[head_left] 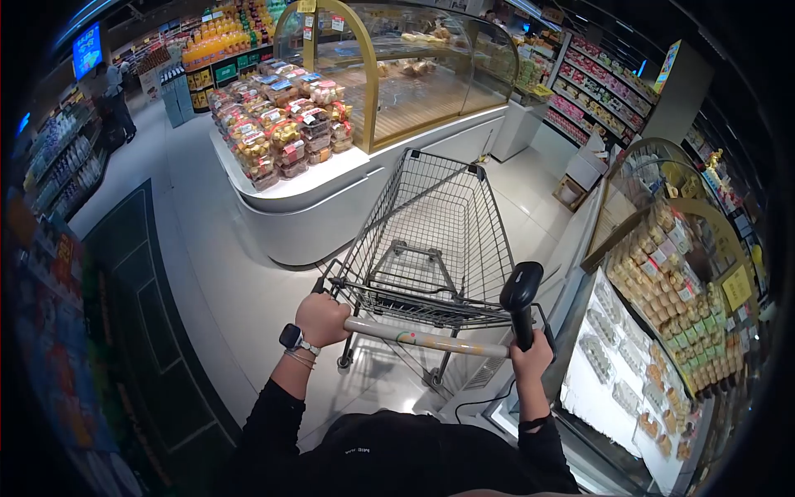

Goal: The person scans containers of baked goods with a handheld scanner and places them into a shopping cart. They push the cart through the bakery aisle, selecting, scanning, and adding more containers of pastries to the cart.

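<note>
A wire shopping cart (431,224) stands in front of me, with nothing visible in its basket. My left hand (323,320), a watch on its wrist, is closed around the left end of the cart's pale push handle (426,339). At the handle's right end, my right hand (532,356) wraps round the grip of a black handheld barcode scanner (520,294), its head pointing up. A thin black cable (487,403) hangs below that hand.
Left of the cart, stacked clear food packs (290,128) sit on a white rounded counter (306,217) with a glass display case (422,79). On the right stand egg cartons and packs (671,282) on a display. A person (118,95) stands far left in the aisle.
</note>
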{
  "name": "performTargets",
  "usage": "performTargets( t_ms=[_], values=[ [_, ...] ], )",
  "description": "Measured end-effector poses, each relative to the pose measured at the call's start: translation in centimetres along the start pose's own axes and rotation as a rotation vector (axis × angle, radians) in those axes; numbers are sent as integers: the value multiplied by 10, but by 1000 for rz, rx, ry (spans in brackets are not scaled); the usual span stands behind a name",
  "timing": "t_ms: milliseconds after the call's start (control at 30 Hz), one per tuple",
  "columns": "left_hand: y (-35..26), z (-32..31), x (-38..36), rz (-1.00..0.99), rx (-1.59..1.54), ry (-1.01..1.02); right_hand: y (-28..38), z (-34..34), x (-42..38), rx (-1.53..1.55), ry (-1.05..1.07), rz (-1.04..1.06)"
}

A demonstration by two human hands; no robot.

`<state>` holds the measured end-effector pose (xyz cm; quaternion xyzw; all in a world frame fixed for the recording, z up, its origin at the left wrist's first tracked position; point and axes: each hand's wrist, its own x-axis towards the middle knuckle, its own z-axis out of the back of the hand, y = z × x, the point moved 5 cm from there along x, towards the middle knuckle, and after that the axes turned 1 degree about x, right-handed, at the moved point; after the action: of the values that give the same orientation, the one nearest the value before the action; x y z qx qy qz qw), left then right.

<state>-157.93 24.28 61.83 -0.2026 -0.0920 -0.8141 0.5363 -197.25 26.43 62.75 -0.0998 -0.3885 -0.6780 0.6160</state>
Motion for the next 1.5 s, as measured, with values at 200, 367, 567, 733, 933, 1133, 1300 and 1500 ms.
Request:
performTargets(
  t_ms=[200,367,567,733,933,1133,1300,1500],
  values=[
    [-20,36,-95,63,18,-64,14,31,-54,76,51,40],
    [-40,75,-177,135,33,-44,38,59,-102,116,128,32],
    [-62,114,-274,264,44,-11,65,93,-160,148,195,148],
    [-88,144,-343,309,78,-50,85,113,-193,162,239,329],
    [-111,168,-412,331,68,130,116,122,-217,223,315,404],
    [-112,186,-465,461,136,70,161,107,-229,389,416,470],
    [-99,201,-479,618,260,37,205,78,-227,392,571,639],
    [-45,209,-493,725,420,39,264,27,-200,418,704,761]
  ],
)
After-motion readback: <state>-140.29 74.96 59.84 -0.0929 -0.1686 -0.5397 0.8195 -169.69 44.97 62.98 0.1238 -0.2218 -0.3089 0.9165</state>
